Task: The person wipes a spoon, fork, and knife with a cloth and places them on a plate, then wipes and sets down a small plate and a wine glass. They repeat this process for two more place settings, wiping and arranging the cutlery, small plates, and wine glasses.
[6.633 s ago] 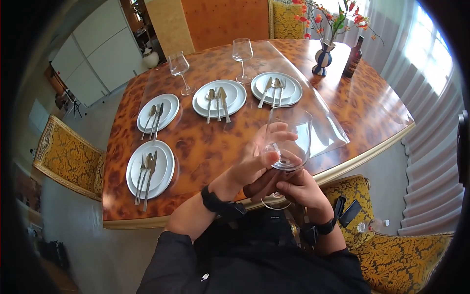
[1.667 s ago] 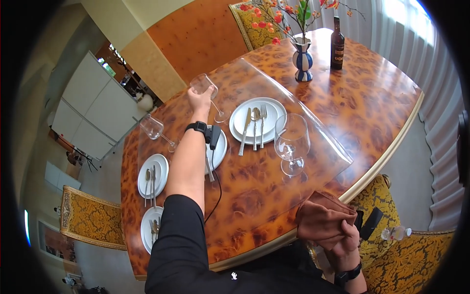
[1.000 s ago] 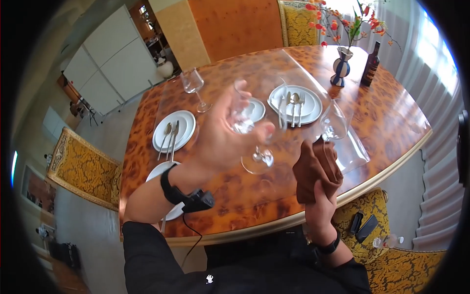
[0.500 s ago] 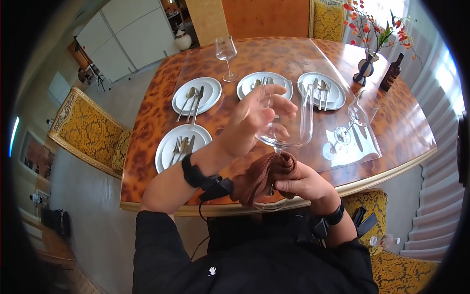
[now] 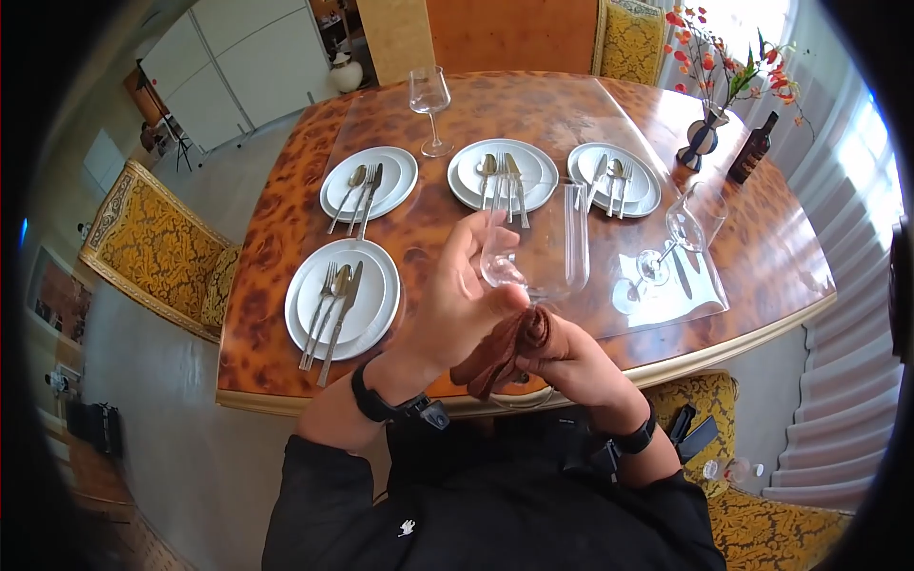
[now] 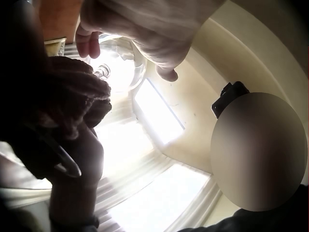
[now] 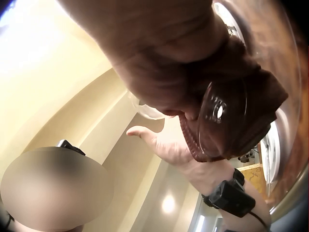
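Observation:
Over the table's near edge, a clear wine glass is held between both hands in the head view. My left hand cups the left side of its bowl, with the thumb low near the base of the bowl. My right hand grips a brown cloth bunched around the stem below the bowl. In the right wrist view the glass's round foot shows in front of the cloth. The left wrist view has the bowl against bright light, under the left fingers; the cloth hides most of the stem.
A second wine glass stands at the table's right, a third at the far left. Several white plates bear spoons, forks and knives. A striped vase and dark bottle stand far right. Patterned chairs flank the table.
One glass was set down at the right. My left hand took another from the far side and brought it to the near edge, where the right hand put the cloth around its stem.

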Action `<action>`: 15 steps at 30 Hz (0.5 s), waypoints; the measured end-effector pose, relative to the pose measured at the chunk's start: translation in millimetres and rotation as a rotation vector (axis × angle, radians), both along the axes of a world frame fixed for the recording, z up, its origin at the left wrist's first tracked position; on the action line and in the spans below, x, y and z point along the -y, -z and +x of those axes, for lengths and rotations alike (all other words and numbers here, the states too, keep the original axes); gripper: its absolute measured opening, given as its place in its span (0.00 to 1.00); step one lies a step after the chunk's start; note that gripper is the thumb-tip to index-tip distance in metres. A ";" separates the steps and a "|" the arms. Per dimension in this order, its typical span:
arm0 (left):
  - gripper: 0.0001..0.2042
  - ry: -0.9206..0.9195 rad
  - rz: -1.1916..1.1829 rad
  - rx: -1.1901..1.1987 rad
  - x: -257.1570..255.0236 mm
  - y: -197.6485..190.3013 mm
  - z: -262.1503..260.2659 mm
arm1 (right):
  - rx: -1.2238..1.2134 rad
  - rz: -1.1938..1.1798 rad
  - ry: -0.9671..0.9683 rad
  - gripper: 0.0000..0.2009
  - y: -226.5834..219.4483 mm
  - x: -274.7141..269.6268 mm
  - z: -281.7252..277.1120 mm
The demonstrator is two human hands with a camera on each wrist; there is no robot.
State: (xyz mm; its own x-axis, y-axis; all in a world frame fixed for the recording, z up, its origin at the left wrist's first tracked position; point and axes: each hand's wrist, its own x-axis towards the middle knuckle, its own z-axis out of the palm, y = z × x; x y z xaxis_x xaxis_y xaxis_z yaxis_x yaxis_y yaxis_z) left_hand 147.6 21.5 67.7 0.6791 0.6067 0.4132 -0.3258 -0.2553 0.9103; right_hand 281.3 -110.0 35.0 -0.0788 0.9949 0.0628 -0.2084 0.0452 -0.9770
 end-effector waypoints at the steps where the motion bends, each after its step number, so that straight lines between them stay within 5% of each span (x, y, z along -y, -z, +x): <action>1: 0.50 0.107 -0.137 -0.010 -6.2 2.7 -0.3 | -0.046 0.008 -0.071 0.17 3.7 -1.4 2.9; 5: 0.37 0.941 -0.910 0.354 -14.0 19.4 8.9 | -0.336 -0.059 -0.328 0.18 1.0 7.9 6.5; 8: 0.33 0.833 -0.829 0.287 -10.3 18.4 7.9 | -0.228 -0.007 -0.308 0.18 11.1 9.7 6.8; 11: 0.23 -0.039 -0.210 0.159 -12.4 31.2 -8.2 | -0.229 0.039 -0.175 0.15 7.7 6.6 4.9; 12: 0.11 -0.315 0.067 0.156 -3.4 25.1 -19.4 | -0.193 0.026 -0.087 0.14 8.1 5.5 5.6; 14: 0.08 -0.424 0.369 0.235 18.5 33.8 -42.0 | -0.123 0.001 0.089 0.12 10.1 2.8 4.4; 15: 0.07 -0.338 0.523 0.214 34.3 25.7 -46.1 | -0.129 -0.004 0.121 0.12 10.6 0.5 3.7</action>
State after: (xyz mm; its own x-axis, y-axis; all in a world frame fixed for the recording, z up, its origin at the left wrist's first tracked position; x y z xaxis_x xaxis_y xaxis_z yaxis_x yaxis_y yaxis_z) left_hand 101.5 -12.8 42.0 0.3560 0.4546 0.8165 -0.3101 -0.7667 0.5621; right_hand 285.0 -110.6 24.3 0.0503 0.9969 0.0606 -0.3257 0.0737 -0.9426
